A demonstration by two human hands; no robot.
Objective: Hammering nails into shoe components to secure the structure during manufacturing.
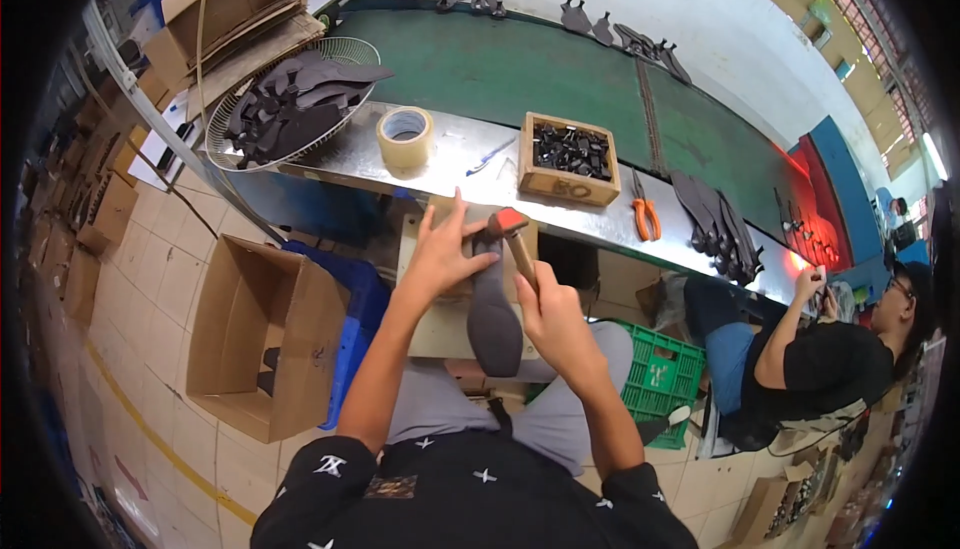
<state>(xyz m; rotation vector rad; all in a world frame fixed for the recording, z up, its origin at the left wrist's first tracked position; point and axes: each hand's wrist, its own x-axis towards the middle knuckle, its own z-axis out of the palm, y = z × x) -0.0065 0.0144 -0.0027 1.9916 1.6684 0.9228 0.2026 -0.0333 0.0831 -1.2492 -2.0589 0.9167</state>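
Note:
A dark grey shoe insole (pixel 492 319) lies lengthwise in front of me over a pale work stand (pixel 420 321). My left hand (pixel 445 254) holds the insole's far end at its left edge between thumb and a finger, the other fingers spread outward. My right hand (pixel 560 319) is wrapped round the wooden handle of a hammer (pixel 523 257). The hammer's head, with a red face, is over the far end of the insole and hides that part, so contact cannot be told.
Along the metal bench edge are a wire basket (pixel 355 49) of dark insoles, a tape roll (pixel 405 139), a pen (pixel 490 158), a wooden box (pixel 568 189) of black clips and orange pliers (pixel 646 219). A cardboard box (pixel 315 349) stands left; a green crate (pixel 665 374) and a seated co-worker (pixel 830 379) are right.

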